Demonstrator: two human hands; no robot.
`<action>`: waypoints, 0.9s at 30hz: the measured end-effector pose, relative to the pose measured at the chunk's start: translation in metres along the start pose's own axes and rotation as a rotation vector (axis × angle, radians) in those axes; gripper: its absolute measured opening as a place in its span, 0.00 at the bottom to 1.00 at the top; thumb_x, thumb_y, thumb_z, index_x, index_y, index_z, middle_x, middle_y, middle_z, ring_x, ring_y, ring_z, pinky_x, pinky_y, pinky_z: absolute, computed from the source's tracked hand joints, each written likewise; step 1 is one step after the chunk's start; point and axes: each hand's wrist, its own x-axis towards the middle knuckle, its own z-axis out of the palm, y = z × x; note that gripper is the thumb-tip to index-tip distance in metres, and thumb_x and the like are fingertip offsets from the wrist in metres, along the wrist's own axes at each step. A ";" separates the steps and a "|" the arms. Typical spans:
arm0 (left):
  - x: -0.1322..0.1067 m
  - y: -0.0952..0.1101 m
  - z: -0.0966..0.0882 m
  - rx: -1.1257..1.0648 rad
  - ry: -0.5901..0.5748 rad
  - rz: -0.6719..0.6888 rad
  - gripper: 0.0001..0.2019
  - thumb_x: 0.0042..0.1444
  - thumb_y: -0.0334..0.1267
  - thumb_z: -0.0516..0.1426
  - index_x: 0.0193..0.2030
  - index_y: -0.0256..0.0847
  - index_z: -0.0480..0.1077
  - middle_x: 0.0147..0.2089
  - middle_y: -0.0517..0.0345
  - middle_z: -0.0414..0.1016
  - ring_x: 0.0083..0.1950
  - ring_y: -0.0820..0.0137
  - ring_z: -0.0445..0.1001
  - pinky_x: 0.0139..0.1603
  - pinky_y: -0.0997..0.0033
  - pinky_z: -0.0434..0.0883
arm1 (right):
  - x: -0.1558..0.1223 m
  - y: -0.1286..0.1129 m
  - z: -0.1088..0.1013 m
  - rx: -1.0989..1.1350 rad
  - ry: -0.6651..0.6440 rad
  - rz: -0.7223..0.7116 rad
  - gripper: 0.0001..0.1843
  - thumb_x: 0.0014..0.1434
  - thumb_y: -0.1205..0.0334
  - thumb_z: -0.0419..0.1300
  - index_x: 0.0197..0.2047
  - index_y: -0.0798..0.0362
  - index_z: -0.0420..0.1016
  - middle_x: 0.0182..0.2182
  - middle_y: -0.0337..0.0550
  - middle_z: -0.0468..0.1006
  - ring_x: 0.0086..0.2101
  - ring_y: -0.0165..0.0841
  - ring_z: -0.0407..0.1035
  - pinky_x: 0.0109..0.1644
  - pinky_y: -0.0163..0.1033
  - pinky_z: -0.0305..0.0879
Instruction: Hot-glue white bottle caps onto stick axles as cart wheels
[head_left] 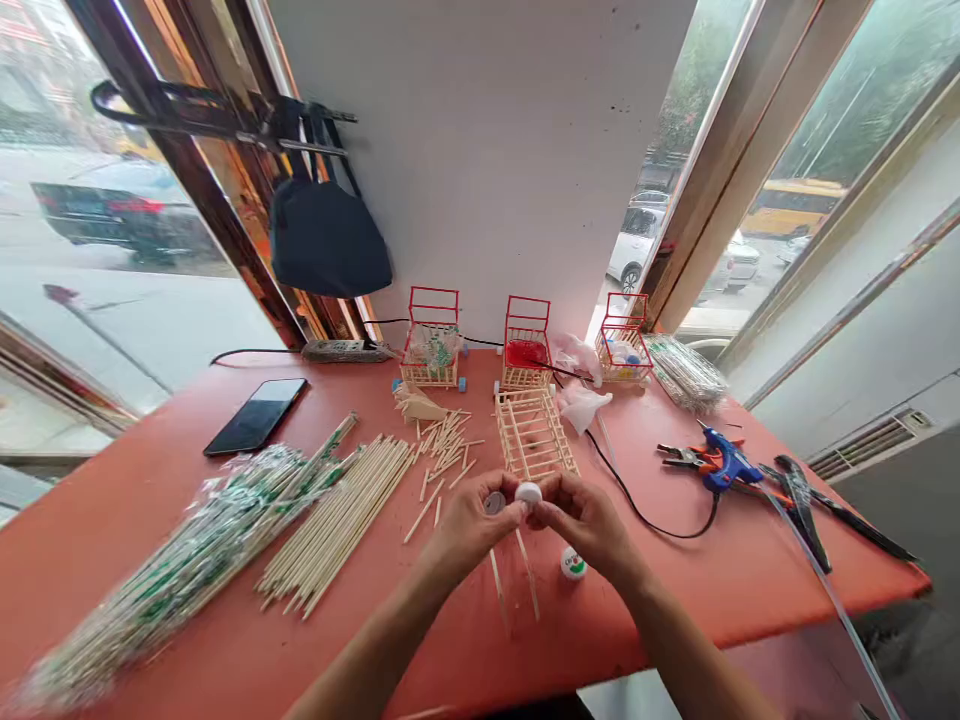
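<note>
While fingers [513, 514] pinch a disc [529, 492], a cap [574, 564] bears blurry lettering.

A single view is given, taken by a camera worn on the head, set above and behind the left hand [474, 515] and the right hand [589, 515]. It is pointed forward and down, with both forearms [386, 625] seen from above, reaching away from it. The hands are viewed from near. Around them the table [225, 665] is looked down on at a slant. Beyond the hands, the wall [487, 150] is faced nearly square-on from farther off, and a window [150, 300] is taken in obliquely to their left, another window [806, 215] to their right.
</note>
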 end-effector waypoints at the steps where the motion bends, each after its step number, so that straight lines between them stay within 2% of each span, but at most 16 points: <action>1: -0.001 0.002 0.000 -0.001 -0.002 -0.005 0.16 0.46 0.49 0.58 0.33 0.36 0.73 0.28 0.61 0.66 0.31 0.70 0.60 0.34 0.71 0.58 | 0.000 -0.001 0.000 0.001 -0.002 0.007 0.16 0.63 0.49 0.69 0.38 0.54 0.76 0.30 0.39 0.79 0.32 0.30 0.76 0.40 0.35 0.74; 9: 0.000 0.003 0.004 -0.002 0.015 -0.023 0.13 0.45 0.48 0.59 0.29 0.39 0.71 0.26 0.64 0.63 0.29 0.72 0.59 0.31 0.72 0.56 | -0.003 -0.001 0.002 -0.010 0.025 0.008 0.17 0.62 0.46 0.69 0.38 0.52 0.76 0.32 0.40 0.80 0.33 0.32 0.77 0.40 0.37 0.76; 16: 0.002 -0.006 0.009 0.002 0.029 0.012 0.12 0.46 0.46 0.58 0.29 0.38 0.72 0.26 0.62 0.65 0.28 0.71 0.59 0.31 0.71 0.56 | -0.003 0.000 0.004 -0.099 0.060 -0.018 0.17 0.62 0.45 0.69 0.37 0.52 0.76 0.30 0.40 0.80 0.32 0.33 0.76 0.39 0.38 0.75; 27: 0.002 0.002 0.004 -0.048 0.000 0.068 0.12 0.48 0.45 0.61 0.32 0.38 0.75 0.27 0.62 0.70 0.29 0.71 0.63 0.31 0.72 0.60 | -0.004 0.003 -0.001 -0.063 0.069 -0.016 0.17 0.63 0.46 0.68 0.38 0.52 0.76 0.32 0.42 0.82 0.33 0.34 0.78 0.40 0.38 0.75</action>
